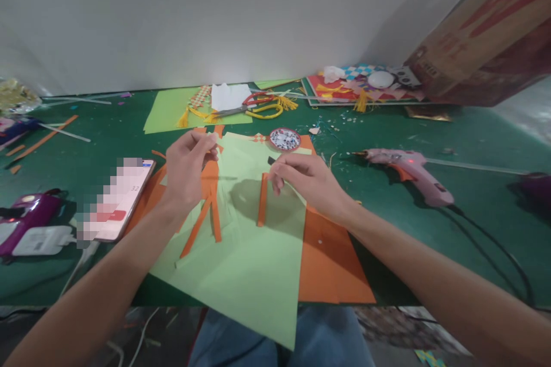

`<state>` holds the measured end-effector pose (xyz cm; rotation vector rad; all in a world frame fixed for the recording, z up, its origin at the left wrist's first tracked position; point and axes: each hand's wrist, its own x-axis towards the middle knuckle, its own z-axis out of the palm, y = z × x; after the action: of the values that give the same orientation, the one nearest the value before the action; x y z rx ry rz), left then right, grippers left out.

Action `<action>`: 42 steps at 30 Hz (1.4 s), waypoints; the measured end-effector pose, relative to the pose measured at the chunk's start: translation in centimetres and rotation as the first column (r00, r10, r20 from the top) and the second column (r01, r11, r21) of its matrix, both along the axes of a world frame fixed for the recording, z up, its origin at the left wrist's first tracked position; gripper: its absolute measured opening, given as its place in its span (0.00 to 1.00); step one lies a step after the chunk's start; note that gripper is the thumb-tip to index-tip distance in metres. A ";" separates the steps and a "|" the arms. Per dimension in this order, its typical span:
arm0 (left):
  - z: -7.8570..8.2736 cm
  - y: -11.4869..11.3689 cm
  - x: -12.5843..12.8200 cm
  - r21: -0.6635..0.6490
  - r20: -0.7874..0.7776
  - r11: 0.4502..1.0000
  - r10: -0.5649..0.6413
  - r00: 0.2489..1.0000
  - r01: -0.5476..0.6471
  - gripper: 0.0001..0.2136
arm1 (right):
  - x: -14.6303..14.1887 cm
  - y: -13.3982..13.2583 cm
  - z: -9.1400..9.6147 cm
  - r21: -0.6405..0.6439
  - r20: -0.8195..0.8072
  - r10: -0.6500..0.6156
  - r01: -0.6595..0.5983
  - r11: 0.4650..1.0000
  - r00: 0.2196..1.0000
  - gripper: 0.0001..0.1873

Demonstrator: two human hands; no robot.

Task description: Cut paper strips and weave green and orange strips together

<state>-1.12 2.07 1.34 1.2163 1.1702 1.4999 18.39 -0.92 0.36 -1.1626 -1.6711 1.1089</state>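
Note:
My left hand (185,169) is over the left side of a light green paper sheet (249,275), thumb and fingers pinched together; what they hold, if anything, I cannot make out. Several orange paper strips (210,180) lie close under and beside it. My right hand (301,180) hovers over the sheet's right side, fingers closed on a small black piece (271,160) whose end sticks out to the left. A single orange strip (262,200) lies on the green sheet just left of my right hand. Beneath the green sheet is orange paper (331,266).
A dish of beads (284,139) stands behind the sheet, with scissors (245,109) beyond. A pink glue gun (408,172) with its cord lies right. To the left are a phone (124,200) and a white plug (43,241). A paper bag (486,34) stands back right.

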 end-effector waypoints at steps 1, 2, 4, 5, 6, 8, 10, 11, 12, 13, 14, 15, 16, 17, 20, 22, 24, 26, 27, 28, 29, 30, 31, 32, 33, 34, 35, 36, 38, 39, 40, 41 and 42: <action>-0.1 0.0 0.0 0.008 0.001 1.000 -0.015 1.000 0.015 0.13 | 0.0 0.0 0.0 0.001 0.002 -0.028 0.028 1.000 1.000 0.14; -0.2 0.0 0.0 0.018 0.003 0.999 -0.036 0.999 0.036 0.12 | -0.1 0.1 0.0 0.007 0.001 -0.054 0.054 0.999 0.999 0.13; -0.3 -0.1 -0.1 0.037 0.010 0.996 -0.077 0.997 0.076 0.11 | -0.1 0.2 -0.2 0.033 -0.021 -0.090 0.091 0.995 0.996 0.09; -0.3 -0.1 -0.1 0.043 0.015 0.995 -0.095 0.995 0.094 0.11 | -0.1 0.3 -0.3 0.045 -0.036 -0.094 0.096 0.994 0.995 0.07; -0.3 -0.1 -0.1 0.046 0.019 0.993 -0.108 0.994 0.107 0.10 | -0.1 0.3 -0.5 0.050 -0.043 -0.087 0.089 0.995 0.995 0.06; -0.3 -0.2 -0.1 0.050 0.023 0.991 -0.125 0.992 0.124 0.10 | -0.2 0.5 -0.8 0.052 -0.035 -0.055 0.056 0.997 0.998 0.08; -0.3 -0.2 0.0 0.054 0.026 0.990 -0.135 0.991 0.133 0.10 | -0.2 0.6 -1.0 0.066 -0.007 -0.021 0.021 0.998 1.000 0.08; -0.2 -0.2 0.1 0.056 0.027 0.989 -0.136 0.990 0.134 0.10 | -0.3 0.6 -1.1 0.081 0.004 -0.008 0.008 0.997 1.000 0.07; -0.2 -0.3 0.1 0.056 0.026 0.989 -0.135 0.991 0.133 0.10 | -0.3 0.7 -1.2 0.097 0.012 0.004 -0.005 0.995 1.000 0.07; -0.2 -0.3 0.2 0.056 0.026 0.990 -0.132 0.991 0.131 0.10 | -0.3 0.7 -1.2 0.109 0.017 0.015 -0.017 0.994 1.000 0.08; -0.1 -0.3 0.2 0.055 0.027 0.990 -0.131 0.991 0.129 0.10 | -0.3 0.7 -1.2 0.116 0.022 0.025 -0.027 0.993 0.999 0.09; -0.1 -0.3 0.3 0.054 0.027 0.991 -0.128 0.991 0.126 0.10 | -0.3 0.6 -1.2 0.116 0.026 0.030 -0.033 0.993 0.999 0.10; -0.1 -0.3 0.3 0.054 0.027 0.991 -0.122 0.992 0.120 0.10 | -0.3 0.6 -1.2 0.110 0.030 0.032 -0.035 0.993 0.999 0.11; -0.1 -0.3 0.4 0.056 0.028 0.992 -0.116 0.993 0.114 0.10 | -0.3 0.6 -1.1 0.099 0.035 0.032 -0.035 0.995 0.999 0.11; -0.2 -0.3 0.4 0.067 0.015 0.993 -0.094 0.995 0.093 0.10 | -0.2 0.4 -0.9 0.041 0.050 0.022 -0.024 0.999 0.999 0.14; -0.2 -0.3 0.3 0.070 -0.001 0.995 -0.078 0.997 0.078 0.10 | -0.2 0.4 -0.8 0.010 0.043 0.029 -0.030 1.000 0.999 0.15; -0.3 -0.2 0.3 0.071 -0.009 0.996 -0.060 0.998 0.060 0.11 | -0.2 0.3 -0.8 0.002 0.019 0.050 -0.050 0.999 0.999 0.14; -0.4 -0.2 0.2 0.067 -0.015 0.997 -0.045 0.999 0.046 0.11 | -0.2 0.3 -0.8 0.000 0.002 0.072 -0.072 0.997 0.997 0.14; -0.4 -0.1 0.2 0.067 -0.019 0.997 -0.038 0.999 0.040 0.11 | -0.2 0.3 -0.8 -0.003 -0.003 0.078 -0.078 0.997 0.997 0.13; -0.4 -0.1 0.2 0.067 -0.023 0.997 -0.033 0.999 0.034 0.11 | -0.2 0.3 -0.8 -0.007 -0.006 0.080 -0.080 0.997 0.997 0.13; -0.4 -0.1 0.2 0.067 -0.026 0.997 -0.030 0.999 0.032 0.11 | -0.2 0.3 -0.8 -0.011 -0.010 0.077 -0.077 0.997 0.997 0.13; -0.4 -0.1 0.2 0.068 -0.026 0.997 -0.030 0.999 0.032 0.11 | -0.2 0.3 -0.8 -0.014 -0.014 0.071 -0.071 0.997 0.997 0.13; -0.4 -0.1 0.2 0.072 -0.023 0.997 -0.031 0.999 0.033 0.11 | -0.1 0.2 -0.8 -0.015 -0.015 0.061 -0.061 0.998 0.998 0.13; -0.4 -0.1 0.2 0.076 -0.021 0.996 -0.036 0.999 0.037 0.11 | -0.1 0.2 -0.8 -0.015 -0.014 0.050 -0.050 0.999 0.999 0.13; -0.3 -0.1 0.2 0.080 -0.020 0.996 -0.039 0.999 0.041 0.11 | -0.1 0.2 -0.7 -0.012 -0.016 0.035 -0.035 0.999 0.999 0.13; -0.3 -0.1 0.2 0.084 -0.021 0.996 -0.040 0.999 0.042 0.11 | -0.1 0.1 -0.7 -0.007 -0.020 0.019 -0.020 1.000 1.000 0.13; -0.3 -0.1 0.2 0.085 -0.023 0.996 -0.039 0.999 0.041 0.11 | -0.1 0.1 -0.6 0.003 -0.028 0.004 -0.004 1.000 1.000 0.14; -0.3 -0.1 0.2 0.084 -0.024 0.996 -0.035 0.999 0.037 0.11 | 0.0 0.1 -0.6 0.015 -0.039 -0.011 0.012 1.000 0.999 0.14; -0.4 -0.1 0.2 0.077 -0.027 0.997 -0.031 0.999 0.033 0.11 | 0.0 0.0 -0.4 0.038 -0.065 -0.039 0.042 0.998 0.997 0.14; -0.4 -0.1 0.1 0.073 -0.028 0.997 -0.028 0.999 0.030 0.10 | 0.0 0.0 -0.4 0.045 -0.077 -0.054 0.057 0.997 0.996 0.14; -0.4 0.0 0.1 0.071 -0.027 0.997 -0.027 0.999 0.029 0.10 | -0.1 0.0 -0.3 0.046 -0.088 -0.067 0.072 0.996 0.994 0.14; -0.4 0.0 0.1 0.071 -0.026 0.997 -0.025 0.999 0.026 0.10 | -0.1 0.0 -0.2 0.042 -0.101 -0.081 0.086 0.995 0.992 0.14; -0.5 0.0 0.1 0.074 -0.024 0.997 -0.025 0.999 0.026 0.10 | -0.1 0.0 -0.2 0.035 -0.114 -0.095 0.100 0.994 0.989 0.13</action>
<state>-0.99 2.07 0.87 1.2969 1.1190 1.5253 18.31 -0.91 0.18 -1.1240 -1.5280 1.0552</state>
